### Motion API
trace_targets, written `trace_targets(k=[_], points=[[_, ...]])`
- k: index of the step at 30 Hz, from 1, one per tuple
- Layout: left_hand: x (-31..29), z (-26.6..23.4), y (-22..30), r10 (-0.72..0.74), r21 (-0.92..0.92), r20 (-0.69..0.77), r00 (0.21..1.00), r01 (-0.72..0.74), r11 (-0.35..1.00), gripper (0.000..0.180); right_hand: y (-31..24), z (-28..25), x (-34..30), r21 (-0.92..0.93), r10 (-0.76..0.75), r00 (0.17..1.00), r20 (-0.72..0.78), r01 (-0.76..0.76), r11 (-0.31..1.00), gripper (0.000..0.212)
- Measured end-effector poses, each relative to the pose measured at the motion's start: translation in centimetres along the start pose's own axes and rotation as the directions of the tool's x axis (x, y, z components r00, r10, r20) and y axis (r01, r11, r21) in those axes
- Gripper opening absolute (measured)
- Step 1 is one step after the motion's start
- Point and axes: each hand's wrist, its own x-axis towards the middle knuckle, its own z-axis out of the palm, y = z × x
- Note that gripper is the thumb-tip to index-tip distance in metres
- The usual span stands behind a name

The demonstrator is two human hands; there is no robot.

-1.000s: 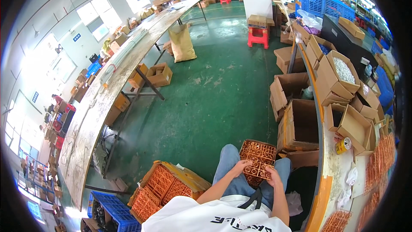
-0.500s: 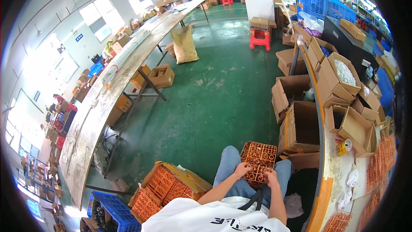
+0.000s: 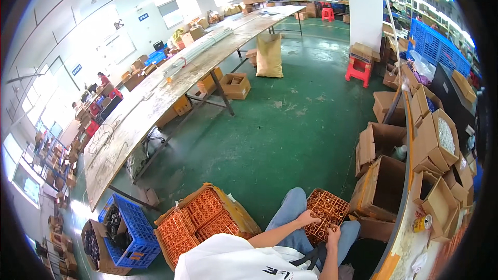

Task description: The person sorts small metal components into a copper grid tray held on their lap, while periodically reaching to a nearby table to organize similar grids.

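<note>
**Copper-orange ring lattice (image 3: 332,203) handled at five o'clock**

The lattice is held up between two knees clad in blue denim trousers (image 3: 292,206). Its nine o'clock side is met by the bare left grip (image 3: 309,218), fingers reaching inward over the bars; its five o'clock edge is met by the bare right grip (image 3: 333,234), fingers curled. Whether either grip is pinched closed on a bar or a loose piece cannot be told, as the detail is too small.

At seven o'clock, an open brown cardboard box (image 3: 238,213) is filled with similar bright orange lattices (image 3: 204,207). Just beyond it, toward eight, a blue plastic crate (image 3: 140,241) is loaded with dark bundles.

At four o'clock, a yellow can (image 3: 423,223) is set on a pale-topped bench (image 3: 404,249), with open cartons (image 3: 381,186) stowed alongside. A long worn bench (image 3: 140,106) is seen at ten, a red plastic stool (image 3: 358,71) at two.
</note>
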Motion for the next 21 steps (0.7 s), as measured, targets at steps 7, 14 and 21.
trace_targets(k=[7, 14, 21], points=[[1.1, -0.5, -2.2, 0.011, -0.171, 0.012, 1.0, -0.009, 0.985, 0.02, -4.0, 1.1, -1.9, 0.167, 0.147, 0.973, 0.179, -0.178, 0.97, 0.013], [2.2, -0.1, -3.4, -0.062, -0.195, 0.02, 0.998, 0.064, 0.979, 0.019, -1.3, 0.3, -0.1, 0.042, 0.03, 0.996, 0.09, -0.034, 0.999, 0.017], [2.4, -0.1, -3.8, -0.161, -0.259, 0.081, 0.984, 0.176, 0.95, 0.024, -2.8, 0.7, -0.8, 0.39, 0.187, 0.966, 0.177, -0.243, 0.888, 0.011]])
